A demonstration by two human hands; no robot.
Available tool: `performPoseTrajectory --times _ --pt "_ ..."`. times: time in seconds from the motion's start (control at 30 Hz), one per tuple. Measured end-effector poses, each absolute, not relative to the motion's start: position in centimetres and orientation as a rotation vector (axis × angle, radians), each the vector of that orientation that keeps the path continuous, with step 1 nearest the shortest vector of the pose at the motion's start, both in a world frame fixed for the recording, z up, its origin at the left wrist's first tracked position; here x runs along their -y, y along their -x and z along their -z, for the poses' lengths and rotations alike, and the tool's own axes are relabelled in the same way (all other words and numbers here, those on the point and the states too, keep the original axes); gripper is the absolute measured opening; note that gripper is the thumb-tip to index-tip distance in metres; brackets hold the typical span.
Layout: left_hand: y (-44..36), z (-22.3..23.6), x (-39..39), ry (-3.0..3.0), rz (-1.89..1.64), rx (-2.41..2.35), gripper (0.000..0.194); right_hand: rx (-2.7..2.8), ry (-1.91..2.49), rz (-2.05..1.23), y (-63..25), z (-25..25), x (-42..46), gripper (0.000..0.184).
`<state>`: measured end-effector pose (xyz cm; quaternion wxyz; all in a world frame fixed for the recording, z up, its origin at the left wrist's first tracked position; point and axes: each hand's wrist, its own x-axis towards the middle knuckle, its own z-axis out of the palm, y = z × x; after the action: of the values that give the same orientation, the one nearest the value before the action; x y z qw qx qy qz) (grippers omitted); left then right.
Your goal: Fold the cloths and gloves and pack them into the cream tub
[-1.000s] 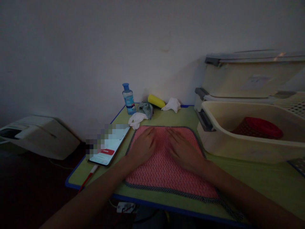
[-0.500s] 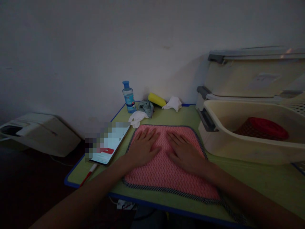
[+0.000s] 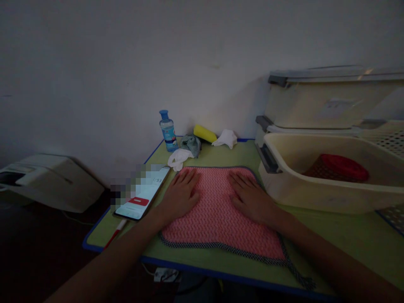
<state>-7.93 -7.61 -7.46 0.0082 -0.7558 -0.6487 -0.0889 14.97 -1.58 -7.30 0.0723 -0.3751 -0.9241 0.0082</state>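
A pink textured cloth [image 3: 214, 210] with a black-and-white edging lies spread on the green table [image 3: 246, 153]. My left hand [image 3: 179, 195] rests flat on its left side, fingers stretched toward the wall. On the cloth's right side my right hand [image 3: 252, 200] also lies flat, palm down, fingers pointing up and inward. Neither hand holds anything. The cloth's edging trails off as a loose tail at the near right corner, close to my right forearm.
Left of the cloth lies a phone [image 3: 142, 198] with a red cable [image 3: 112, 240]. Behind stand a blue bottle [image 3: 168, 132], crumpled cloths [image 3: 191, 144], a yellow object [image 3: 204, 133] and white tissue [image 3: 225, 139]. A cream bin [image 3: 315, 198] at right holds a red item [image 3: 342, 167].
My hands have slid apart over the cloth, the left one leftward and the right one rightward, toward its side edges. The view has shifted slightly.
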Motion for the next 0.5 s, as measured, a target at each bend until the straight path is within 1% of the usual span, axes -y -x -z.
performPoseTrajectory --times 0.07,0.13,0.27,0.33,0.4,0.5 --pt "7.9 7.1 7.8 2.360 0.330 2.034 0.049 2.775 1.133 -0.052 -14.8 6.9 1.7 0.056" --pt "7.6 6.8 7.9 2.411 0.422 1.962 0.046 2.753 1.047 -0.091 -14.5 6.5 1.9 0.053" --pt "6.9 6.4 8.2 2.725 0.568 1.571 0.046 2.748 0.687 -0.211 -13.7 6.0 2.4 0.046" --pt "6.7 6.3 8.3 2.864 0.536 1.451 0.042 2.778 0.583 -0.276 -13.4 6.0 2.5 0.041" --pt "6.6 6.2 8.3 2.937 0.469 1.428 0.039 2.792 0.557 -0.321 -13.3 6.0 2.5 0.039" --pt "6.9 6.1 8.3 2.956 0.388 1.424 0.040 2.793 0.561 -0.359 -13.6 6.0 2.2 0.038"
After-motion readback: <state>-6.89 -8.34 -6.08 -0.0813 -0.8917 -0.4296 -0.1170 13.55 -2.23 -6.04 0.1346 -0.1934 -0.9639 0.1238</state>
